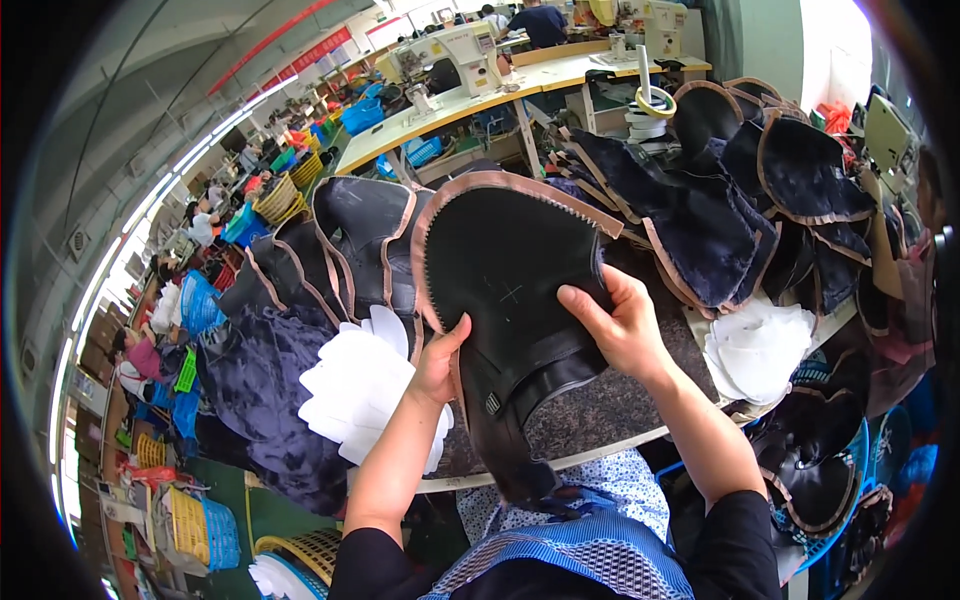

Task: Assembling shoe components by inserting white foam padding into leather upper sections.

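Observation:
Both my hands hold up a black leather shoe upper with a zigzag-cut edge and a brownish-pink border strip, above the table. My left hand pinches its left edge, thumb on the front. On its right side my right hand grips it, thumb on the black face and the other fingers behind. A faint cross mark shows at its middle. A strap-like black part hangs down toward my lap. Just left of my left hand lies a fanned stack of white cut pieces.
More black pieces with pinkish edges lie at the left, beside dark furry material. Another heap fills the right, near a second white stack. A blue basket holds pieces at lower right. Sewing machines stand behind.

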`<state>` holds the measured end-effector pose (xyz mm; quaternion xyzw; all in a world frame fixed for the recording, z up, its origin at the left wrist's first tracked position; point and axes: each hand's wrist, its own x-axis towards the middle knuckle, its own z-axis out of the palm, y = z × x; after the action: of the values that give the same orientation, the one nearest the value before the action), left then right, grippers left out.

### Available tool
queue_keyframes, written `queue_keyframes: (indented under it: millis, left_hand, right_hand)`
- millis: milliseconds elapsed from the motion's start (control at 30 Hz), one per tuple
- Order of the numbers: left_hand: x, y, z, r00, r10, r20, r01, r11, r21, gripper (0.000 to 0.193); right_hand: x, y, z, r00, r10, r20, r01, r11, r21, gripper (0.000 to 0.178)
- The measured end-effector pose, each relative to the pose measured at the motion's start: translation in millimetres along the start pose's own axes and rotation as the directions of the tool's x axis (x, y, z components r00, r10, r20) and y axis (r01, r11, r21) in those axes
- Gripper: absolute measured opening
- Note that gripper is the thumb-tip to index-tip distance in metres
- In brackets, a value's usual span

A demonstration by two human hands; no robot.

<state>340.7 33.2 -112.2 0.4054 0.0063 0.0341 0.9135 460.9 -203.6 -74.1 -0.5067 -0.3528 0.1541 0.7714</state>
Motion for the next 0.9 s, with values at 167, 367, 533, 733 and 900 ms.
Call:
queue_keyframes:
  millis: [167,367,533,733,900]
  left_hand:
    - [-5,4,5,0.928,0.371,0.043,-0.333,0.769,0.546,0.038]
    - [-7,-1,26,0.909,0.408,0.09,-0.343,0.606,0.717,0.033]
    - [-31,-48,25,0.995,-0.055,0.088,0.036,0.979,0.2,0.072]
    - [-27,2,38,0.994,-0.094,0.058,0.062,0.91,0.41,0.024]
    - [-1,-6,40,0.992,-0.102,0.074,0.059,0.894,0.444,0.034]
  right_hand:
    - [8,9,-10,0.999,0.03,-0.036,-0.034,0.992,-0.121,0.03]
    - [17,7,-1,0.963,-0.146,-0.227,0.117,0.983,-0.139,0.024]
    - [17,14,6,0.857,-0.159,-0.491,0.165,0.986,-0.03,0.033]
    - [-6,26,-27,0.915,0.239,-0.326,-0.093,0.909,0.406,0.035]
    - [-4,7,-33,0.95,-0.108,-0.294,0.118,0.993,0.016,0.053]
